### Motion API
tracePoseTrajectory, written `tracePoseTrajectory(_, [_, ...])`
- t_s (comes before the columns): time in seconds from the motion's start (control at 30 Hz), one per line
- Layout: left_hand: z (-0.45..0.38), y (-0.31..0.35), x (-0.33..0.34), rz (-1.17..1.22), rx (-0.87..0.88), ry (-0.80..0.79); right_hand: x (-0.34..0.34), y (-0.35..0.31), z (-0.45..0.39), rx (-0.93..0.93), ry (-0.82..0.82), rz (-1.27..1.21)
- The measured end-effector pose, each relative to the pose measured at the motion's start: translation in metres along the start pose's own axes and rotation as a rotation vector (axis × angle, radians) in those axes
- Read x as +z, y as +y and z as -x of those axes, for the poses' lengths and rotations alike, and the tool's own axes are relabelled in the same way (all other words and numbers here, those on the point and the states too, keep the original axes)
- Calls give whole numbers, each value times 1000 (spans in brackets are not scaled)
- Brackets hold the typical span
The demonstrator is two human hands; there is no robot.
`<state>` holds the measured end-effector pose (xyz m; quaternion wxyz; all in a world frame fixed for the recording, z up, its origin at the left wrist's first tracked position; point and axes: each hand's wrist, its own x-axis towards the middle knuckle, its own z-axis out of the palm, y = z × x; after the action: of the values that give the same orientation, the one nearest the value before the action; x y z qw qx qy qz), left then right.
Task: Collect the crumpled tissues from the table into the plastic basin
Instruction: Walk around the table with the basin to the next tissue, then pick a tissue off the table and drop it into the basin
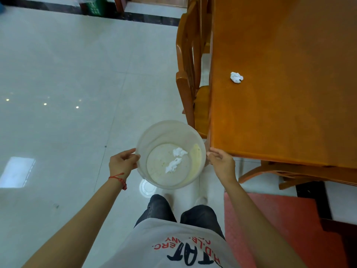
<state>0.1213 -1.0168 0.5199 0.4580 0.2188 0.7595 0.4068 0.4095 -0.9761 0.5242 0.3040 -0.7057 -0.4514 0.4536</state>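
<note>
A round translucent plastic basin [143,144] hangs in front of me above the floor, just left of the table's near corner. My left hand [122,162] grips its left rim with curled fingers. My right hand [222,163] holds the right rim beside the table corner. Two crumpled white tissues [176,159] lie on the basin's bottom. One more crumpled tissue [236,77] sits on the orange wooden table [289,103], near its left edge, well beyond the basin.
Wooden chairs [188,74] are tucked along the table's left side and another [289,175] at its near edge. Glossy tiled floor [67,84] spreads to the left. A red mat [280,229] lies at my right. A green bin [94,6] stands far back.
</note>
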Motion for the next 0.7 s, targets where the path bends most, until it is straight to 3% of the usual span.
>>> tracePoseTrajectory(0.7, [-3, 13, 62, 76, -69, 256, -78, -52, -158, -199, -81, 30])
